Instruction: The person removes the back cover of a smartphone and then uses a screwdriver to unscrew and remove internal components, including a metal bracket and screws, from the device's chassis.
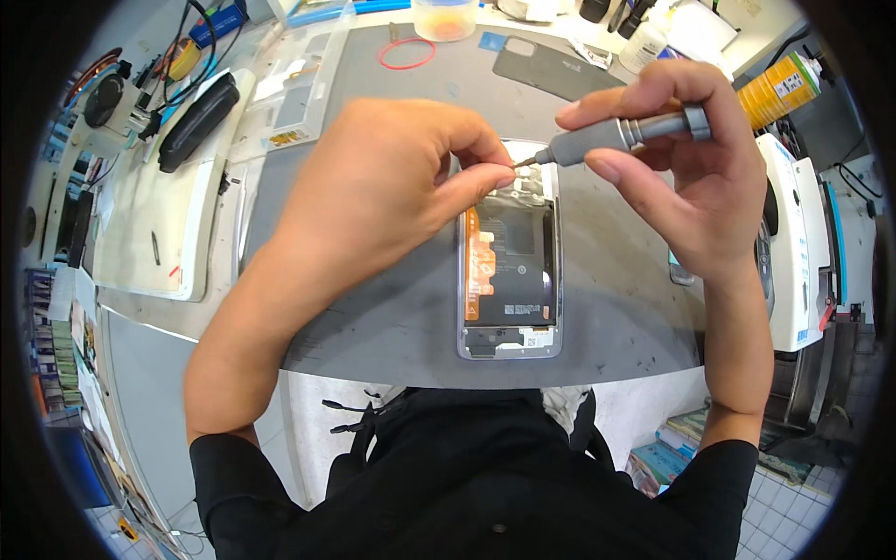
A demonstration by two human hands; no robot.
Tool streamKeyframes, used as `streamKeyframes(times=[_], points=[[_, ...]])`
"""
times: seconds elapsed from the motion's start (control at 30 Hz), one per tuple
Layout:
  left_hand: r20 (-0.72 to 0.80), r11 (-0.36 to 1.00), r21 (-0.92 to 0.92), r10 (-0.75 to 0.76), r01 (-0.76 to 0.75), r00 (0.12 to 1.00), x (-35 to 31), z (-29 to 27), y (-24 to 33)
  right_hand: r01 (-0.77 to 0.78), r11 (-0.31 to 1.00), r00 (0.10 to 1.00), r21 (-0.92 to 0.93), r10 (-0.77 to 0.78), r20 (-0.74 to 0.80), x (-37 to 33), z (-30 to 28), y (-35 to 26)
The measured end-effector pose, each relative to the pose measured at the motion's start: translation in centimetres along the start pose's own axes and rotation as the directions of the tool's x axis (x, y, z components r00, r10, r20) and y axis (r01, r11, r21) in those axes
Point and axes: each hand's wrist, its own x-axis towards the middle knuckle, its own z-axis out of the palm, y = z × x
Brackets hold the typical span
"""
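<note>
An opened smartphone (557,280) lies on the grey work mat with its inside facing up. Its black battery (523,271) and an orange flex strip (473,266) are exposed. My right hand (705,191) grips a grey screwdriver (593,142) between thumb and fingers, its shaft pointing left. Above the phone's upper end, my left hand (373,177) pinches thumb and forefinger together at the screwdriver's tip. Whatever sits between those fingertips is too small to make out. Part of the phone's top section is hidden behind the left fingers.
At the back of the mat (373,345) are a dark phone back cover (546,67), a red rubber band (406,53) and a clear tub (444,21). A clear parts case (303,89) stands left. To the right are a yellow spray can (779,89) and a white machine (793,252).
</note>
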Motion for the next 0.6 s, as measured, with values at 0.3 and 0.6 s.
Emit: streamKeyframes(times=[0.3, 0.6], points=[[-0.073, 0.914, 0.370, -0.147, 0.164, 0.986, 2.9, -2.9, -3.9, -0.133, 0.985, 0.991, -0.111, 0.132, -0.019, -1.0, -1.3, 0.6], [-0.118, 0.913, 0.380, -0.111, 0.148, 0.987, 3.8, -2.0, -7.7, -0.183, 0.975, 0.980, -0.129, 0.190, 0.050, -1.4, -2.3, 1.3]])
